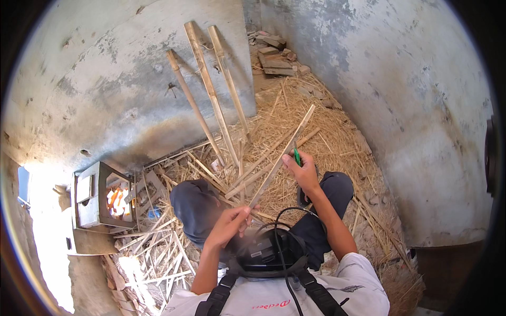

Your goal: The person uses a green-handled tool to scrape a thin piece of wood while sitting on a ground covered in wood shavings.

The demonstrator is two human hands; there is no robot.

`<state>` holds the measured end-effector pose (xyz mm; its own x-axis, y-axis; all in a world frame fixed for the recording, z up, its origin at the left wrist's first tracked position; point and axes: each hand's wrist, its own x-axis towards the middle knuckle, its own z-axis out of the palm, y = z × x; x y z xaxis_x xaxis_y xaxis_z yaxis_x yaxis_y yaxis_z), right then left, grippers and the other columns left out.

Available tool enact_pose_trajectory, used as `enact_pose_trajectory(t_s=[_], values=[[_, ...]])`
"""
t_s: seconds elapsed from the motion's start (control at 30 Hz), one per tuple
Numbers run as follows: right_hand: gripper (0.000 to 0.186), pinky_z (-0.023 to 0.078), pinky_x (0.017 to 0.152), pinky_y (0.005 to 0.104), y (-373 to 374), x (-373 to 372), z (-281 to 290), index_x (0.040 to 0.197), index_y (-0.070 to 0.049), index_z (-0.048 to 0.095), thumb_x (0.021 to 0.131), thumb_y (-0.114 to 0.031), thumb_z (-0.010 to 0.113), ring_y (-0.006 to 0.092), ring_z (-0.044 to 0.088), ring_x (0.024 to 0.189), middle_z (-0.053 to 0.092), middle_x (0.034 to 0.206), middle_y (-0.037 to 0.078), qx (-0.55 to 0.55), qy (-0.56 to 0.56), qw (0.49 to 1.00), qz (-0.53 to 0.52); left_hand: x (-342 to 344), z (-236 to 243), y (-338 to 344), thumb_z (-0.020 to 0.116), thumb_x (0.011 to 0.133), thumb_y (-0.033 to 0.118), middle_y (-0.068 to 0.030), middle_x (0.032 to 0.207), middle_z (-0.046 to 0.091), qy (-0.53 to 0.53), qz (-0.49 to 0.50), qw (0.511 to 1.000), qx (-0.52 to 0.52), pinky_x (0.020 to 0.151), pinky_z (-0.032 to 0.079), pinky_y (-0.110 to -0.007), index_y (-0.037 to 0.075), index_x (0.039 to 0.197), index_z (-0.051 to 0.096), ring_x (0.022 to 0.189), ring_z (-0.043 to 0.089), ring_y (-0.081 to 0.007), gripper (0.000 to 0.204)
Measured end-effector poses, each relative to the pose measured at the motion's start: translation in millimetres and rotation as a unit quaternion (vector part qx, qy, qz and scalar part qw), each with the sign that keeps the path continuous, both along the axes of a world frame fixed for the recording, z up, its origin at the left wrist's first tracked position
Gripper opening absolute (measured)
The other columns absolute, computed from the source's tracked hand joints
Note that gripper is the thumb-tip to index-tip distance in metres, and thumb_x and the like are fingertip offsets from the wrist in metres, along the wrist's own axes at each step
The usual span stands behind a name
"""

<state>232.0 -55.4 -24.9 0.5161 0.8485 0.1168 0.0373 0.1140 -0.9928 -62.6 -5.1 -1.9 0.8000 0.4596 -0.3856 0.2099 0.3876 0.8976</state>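
Observation:
A long, pale bamboo strip slants up and away from my lap. My left hand is closed on its near end, fingers pinched together. Farther along the strip, my right hand grips a small green-handled tool, held against the strip's side. The tool's blade, if it has one, is too small to make out. My bent knees in dark trousers lie on either side of the strip.
Three bamboo poles lean on the grey wall. To the left stands a box with an orange glow inside. Straw and split strips cover the floor. Bricks lie in the far corner.

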Motion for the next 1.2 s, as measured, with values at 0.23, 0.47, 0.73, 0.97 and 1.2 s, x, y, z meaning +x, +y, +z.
enact_pose_trajectory(t_s=[0.23, 0.47, 0.73, 0.97, 1.2], values=[[0.022, 0.039, 0.060, 0.0239, -8, -4, 2, 0.099, -0.002, 0.073, 0.103, -0.023, 0.074, 0.0027, 0.050, 0.066, 0.062, 0.076, -0.005, -0.032, 0.080, 0.996, 0.018, 28, -20, 13, 0.048, 0.117, 0.034, -0.0002, 0.089, 0.062, -0.037, -0.017, 0.998, 0.043, 0.062, 0.052, -0.023, -0.003, 0.144, 0.062, 0.074, 0.057, -0.0078, 0.048], [0.020, 0.040, 0.061, 0.0226, -8, -4, 1, 0.102, -0.002, 0.074, 0.104, -0.022, 0.072, 0.0027, 0.052, 0.068, 0.064, 0.077, -0.004, -0.031, 0.082, 0.996, 0.027, 55, -8, 12, 0.052, 0.116, 0.034, 0.0038, 0.085, 0.058, -0.046, -0.003, 0.998, -0.032, 0.055, 0.037, -0.019, -0.002, 0.146, 0.061, 0.066, 0.047, -0.0035, 0.047], [0.023, 0.034, 0.050, 0.0231, -74, 14, 3, 0.116, -0.002, 0.068, 0.110, -0.023, 0.062, 0.0039, 0.043, 0.055, 0.059, 0.079, 0.000, 0.163, 0.212, 0.963, -0.031, 47, 22, 21, 0.052, 0.115, 0.033, 0.0082, 0.074, 0.046, 0.024, 0.048, 0.998, 0.038, 0.049, 0.029, -0.021, 0.002, 0.127, 0.072, 0.057, 0.040, -0.0014, 0.038], [0.030, 0.032, 0.046, 0.0229, -124, -23, -17, 0.127, -0.002, 0.060, 0.111, -0.027, 0.059, 0.0058, 0.039, 0.051, 0.052, 0.075, 0.001, 0.150, 0.301, 0.939, -0.075, 45, 38, 32, 0.054, 0.115, 0.028, 0.0083, 0.074, 0.045, 0.036, 0.054, 0.996, 0.066, 0.052, 0.030, -0.020, 0.001, 0.122, 0.072, 0.058, 0.040, -0.0011, 0.033], [0.035, 0.032, 0.048, 0.0247, -209, -71, -13, 0.128, -0.006, 0.058, 0.113, -0.037, 0.052, 0.0083, 0.043, 0.054, 0.050, 0.075, 0.000, -0.005, 0.315, 0.935, -0.165, 43, 50, 17, 0.055, 0.115, 0.027, 0.0073, 0.072, 0.047, 0.022, 0.058, 0.997, 0.047, 0.051, 0.033, -0.020, 0.000, 0.121, 0.072, 0.061, 0.043, -0.0020, 0.032]])
